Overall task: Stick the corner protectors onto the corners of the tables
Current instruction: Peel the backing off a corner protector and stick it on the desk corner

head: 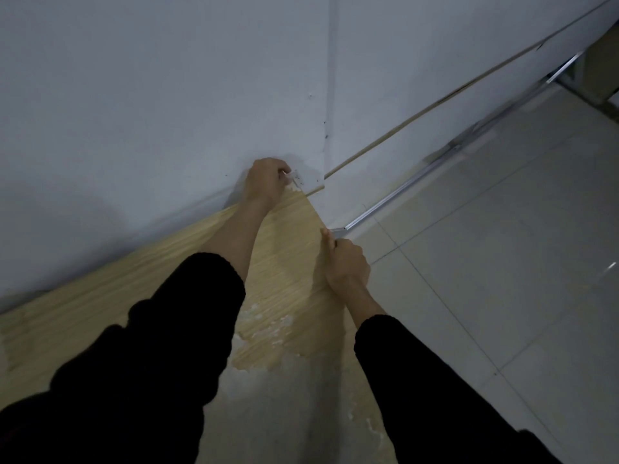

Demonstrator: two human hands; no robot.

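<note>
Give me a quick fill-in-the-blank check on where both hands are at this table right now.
The left hand presses a clear corner protector at the table's far corner, against the ____ wall.
The right hand grips the table's ____ edge, beside the tiled floor.
Both arms wear ____ sleeves.
The wooden tabletop has its surface ____ near the person.

Missing words: white; right; black; peeled

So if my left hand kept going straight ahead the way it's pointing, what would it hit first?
Most likely the white wall. Your left hand is at the far corner of the wooden table, fingers closed on a small clear corner protector, and the wall appears directly behind it, though the gap is hard to judge.
</note>
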